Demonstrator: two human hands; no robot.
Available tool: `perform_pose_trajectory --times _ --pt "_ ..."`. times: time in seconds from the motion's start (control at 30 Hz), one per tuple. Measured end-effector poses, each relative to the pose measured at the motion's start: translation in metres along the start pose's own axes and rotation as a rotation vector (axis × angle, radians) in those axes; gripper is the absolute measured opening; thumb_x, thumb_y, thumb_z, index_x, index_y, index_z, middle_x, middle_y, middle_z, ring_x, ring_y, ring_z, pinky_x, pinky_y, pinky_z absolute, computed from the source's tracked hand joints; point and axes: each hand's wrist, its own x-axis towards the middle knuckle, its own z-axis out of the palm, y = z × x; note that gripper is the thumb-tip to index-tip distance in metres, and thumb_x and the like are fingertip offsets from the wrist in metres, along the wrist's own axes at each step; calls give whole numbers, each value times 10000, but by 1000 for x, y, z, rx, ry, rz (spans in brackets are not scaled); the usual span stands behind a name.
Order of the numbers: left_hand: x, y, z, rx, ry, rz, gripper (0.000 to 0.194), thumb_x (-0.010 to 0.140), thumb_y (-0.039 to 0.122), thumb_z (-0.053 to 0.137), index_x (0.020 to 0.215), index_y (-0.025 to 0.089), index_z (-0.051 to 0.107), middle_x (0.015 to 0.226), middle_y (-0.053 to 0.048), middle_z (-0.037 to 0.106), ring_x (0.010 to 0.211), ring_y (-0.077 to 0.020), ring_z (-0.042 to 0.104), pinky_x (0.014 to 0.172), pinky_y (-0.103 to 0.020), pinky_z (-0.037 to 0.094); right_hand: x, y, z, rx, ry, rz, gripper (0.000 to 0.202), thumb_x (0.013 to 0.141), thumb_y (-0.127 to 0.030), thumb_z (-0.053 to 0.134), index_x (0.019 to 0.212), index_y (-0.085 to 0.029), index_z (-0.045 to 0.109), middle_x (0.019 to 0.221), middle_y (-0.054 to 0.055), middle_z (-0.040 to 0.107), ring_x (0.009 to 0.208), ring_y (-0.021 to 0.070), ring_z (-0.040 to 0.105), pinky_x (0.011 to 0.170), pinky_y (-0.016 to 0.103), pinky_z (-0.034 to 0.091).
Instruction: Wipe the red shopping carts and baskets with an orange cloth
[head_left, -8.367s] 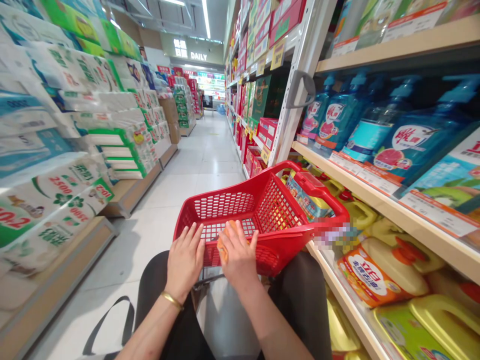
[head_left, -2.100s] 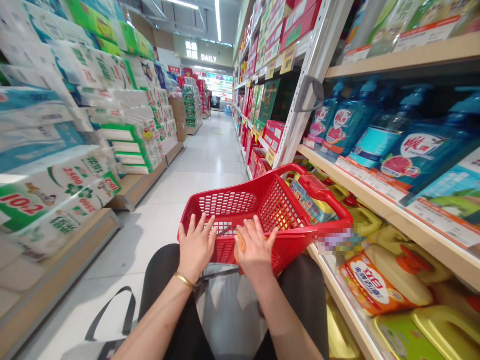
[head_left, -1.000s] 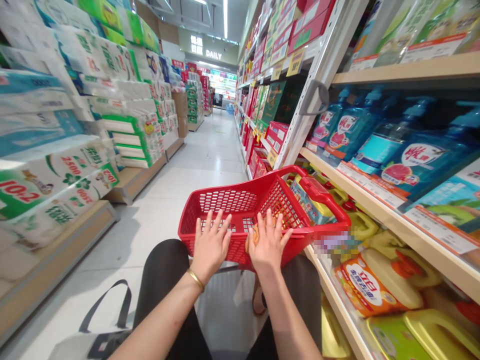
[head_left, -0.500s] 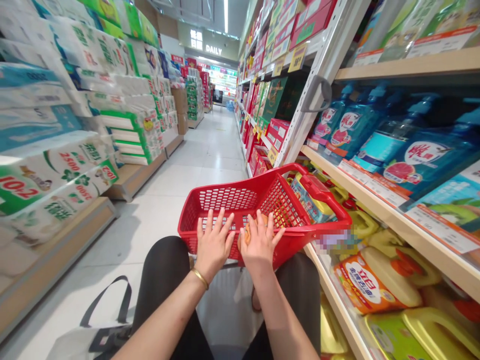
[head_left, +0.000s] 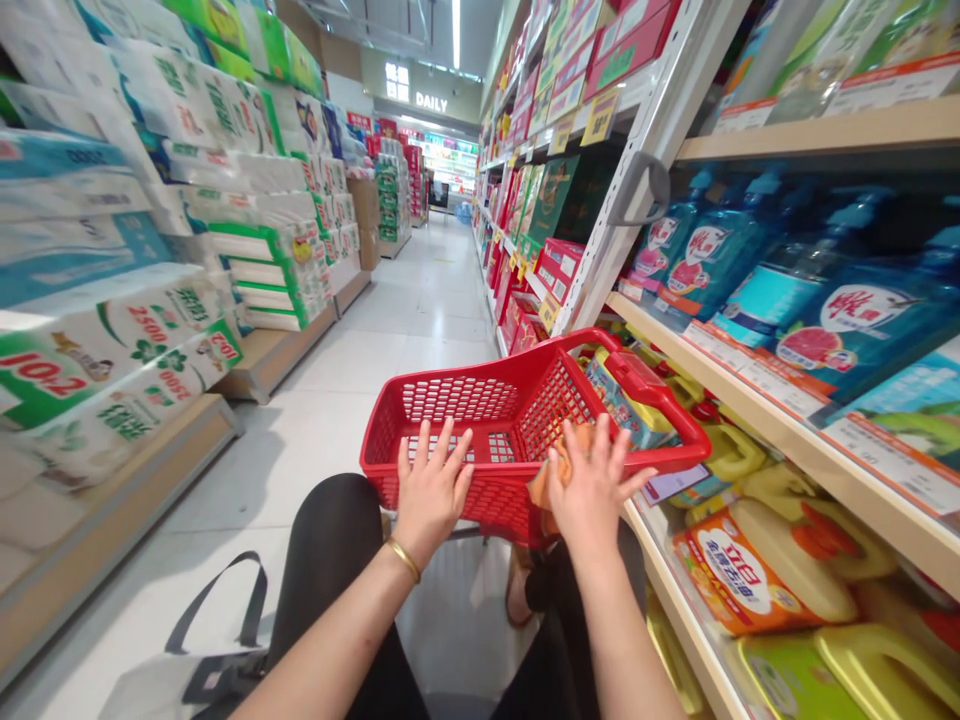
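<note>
Clock set on the red basket (head_left: pixel 499 492), 12 up the aisle. Basket tilts, handle (head_left: pixel 645 378) between 2 and 3 o'clock. Left hand (head_left: pixel 429 490) at 8, palm down, fingers fanned apart, their tips reaching over the near rim in this view; cannot tell whether palm touches plastic. Gold bangle (head_left: pixel 403 560) on that wrist. Right hand (head_left: pixel 589 490) at 4, fingers likewise splayed, littlest one pointing to about 3. Orange cloth (head_left: pixel 541 492) sits beneath its thumb side, at the near rim, lower part hanging down over the outer wall; any pinch underneath hidden. Black-clad legs (head_left: pixel 330 560) flank the near side. Grey bag (head_left: pixel 161 690) on the floor at 8, dark strap standing up. Blue pump bottles (head_left: pixel 697 255) line a shelf at 2; a pale yellow jug (head_left: pixel 742 570) with orange label lies at 4, one level lower. Paper packs (head_left: pixel 127 370) stacked toward 9. DAILY sign (head_left: pixel 431 103) between 11 and 12, far end.
</note>
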Motion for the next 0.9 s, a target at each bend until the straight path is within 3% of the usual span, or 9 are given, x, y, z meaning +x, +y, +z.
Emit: perform_pose_trajectory --times 0.13,0.23,0.33,0.43,0.53,0.63,0.73,0.8,0.9 --pt "1 2 -1 -16 4 -23 538 1049 401 440 1585 371 422 1708 12 277 1622 -340 100 1289 -646 87 4 17 2 -15 90 118 606 1039 -487 455 1594 -245 437 1748 200 61 1587 501 2 1103 878 81" --pt "2 3 -2 -12 4 -26 533 1049 399 439 1582 371 428 1707 13 279 1623 -336 101 1289 -641 91 -10 -14 18 40 45 45 592 1048 -450 430 1598 -234 430 1735 180 178 1595 470 17 1135 848 73" --pt "1 3 -2 16 -6 -7 532 1056 409 424 1586 361 424 1714 14 258 1623 -336 105 1288 -637 100 -26 -56 34 130 -25 -114 509 1044 -410 452 1534 -293 528 1681 92 367 1602 401 114 1189 785 -31" --pt "1 2 -2 32 -8 1 531 1061 416 413 1589 359 420 1715 9 259 1623 -335 102 1285 -641 99 -29 -68 36 175 -65 -195 448 1033 -416 505 1470 -369 590 1655 31 423 1586 356 208 1208 736 -104" --pt "1 1 -1 17 2 -2 533 1059 411 422 1589 363 419 1710 6 278 1625 -333 94 1285 -643 93 -16 -33 21 114 -46 -118 445 1043 -423 497 1480 -386 573 1696 38 345 1588 362 206 1187 772 -80" --pt "1 2 2 -2 16 -7 533 1053 407 441 1584 365 429 1711 5 276 1624 -339 95 1284 -644 94 2 18 2 11 83 74 460 1051 -445 474 1489 -346 570 1738 71 223 1605 415 93 1136 843 -42" --pt "1 3 3 -6 35 -21 524 1053 403 445 1575 364 443 1711 5 278 1622 -340 110 1283 -642 95 9 35 -4 -7 182 184 469 1046 -435 473 1484 -308 583 1757 95 122 1599 459 37 1108 877 3" --pt "1 3 3 -3 40 -28 521 1053 405 445 1573 365 447 1710 10 279 1620 -342 116 1282 -637 103 2 18 4 26 150 180 474 1042 -422 481 1492 -307 575 1761 105 87 1593 476 26 1109 876 60" --pt "1 3 1 12 29 -13 525 1055 407 439 1578 365 436 1710 12 277 1620 -341 123 1280 -632 120 -19 -34 26 96 29 43 466 1043 -401 488 1499 -347 564 1749 84 179 1598 448 62 1146 838 77"
